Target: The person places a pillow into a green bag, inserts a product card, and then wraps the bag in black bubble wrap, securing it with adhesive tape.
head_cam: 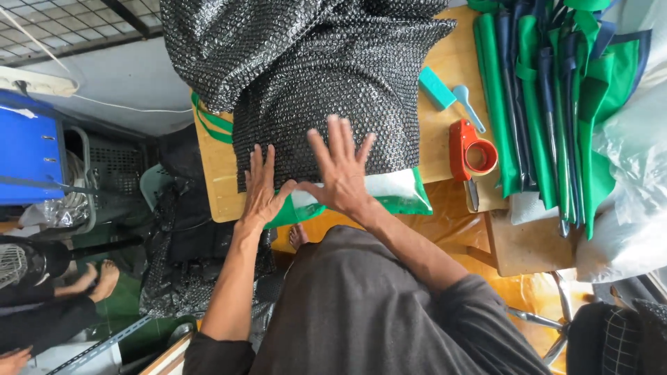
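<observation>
Bubble wrap (313, 90) lengthwise away from hands (340, 173)

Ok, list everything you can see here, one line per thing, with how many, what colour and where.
bubble wrap sheet: one, black, draped over the table's middle, under both hands
flat packet: one, green and white, at the table's near edge, partly under the wrap
table: one, light wood, centre
tape dispenser: one, red, on the table right of the wrap
block: one, teal, beyond the dispenser
small scoop-like tool: one, light blue, beside the block
fabric bags: a pile, green with dark blue trim, right end of the table
box: one, blue, far left
another person's feet: bare, on the floor at left
left hand: flat, fingers spread, on the wrap's near edge
right hand: flat, fingers spread, on the wrap
</observation>
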